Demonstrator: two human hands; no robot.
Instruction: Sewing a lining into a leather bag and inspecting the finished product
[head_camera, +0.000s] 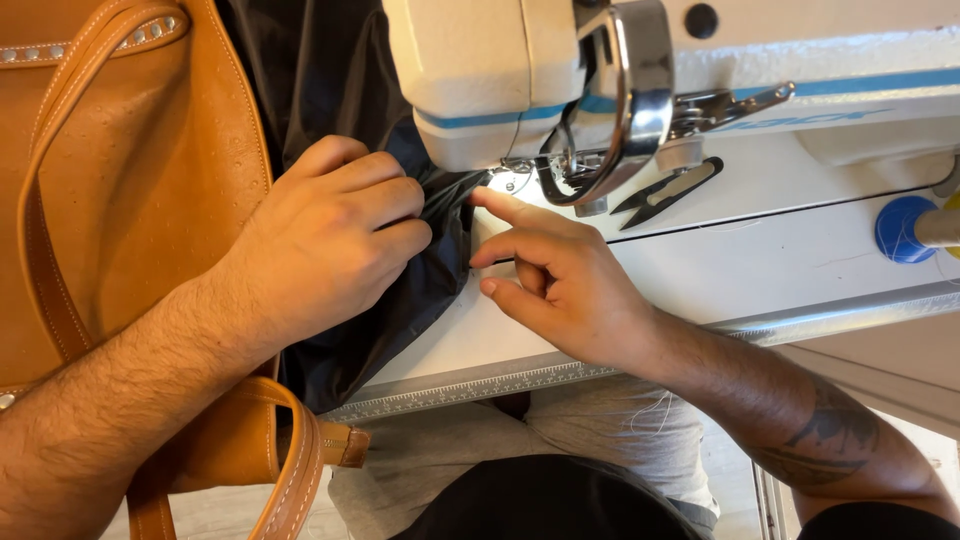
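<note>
My left hand (330, 235) is closed on a fold of black lining fabric (415, 300) that belongs to a tan leather bag (130, 200), pressing it toward the needle area of a cream sewing machine (480, 80). My right hand (560, 275) rests on the white machine table (760, 270), its index finger stretched out and touching the fabric edge just below the presser foot (520, 180). The needle itself is hidden behind the machine head and a chrome guard.
Black thread snips (665, 195) lie on the machine bed right of the foot. A blue thread spool (905, 228) sits at the far right. A metal ruler strip (470, 385) runs along the table's front edge. A bag strap (295, 470) hangs over my lap.
</note>
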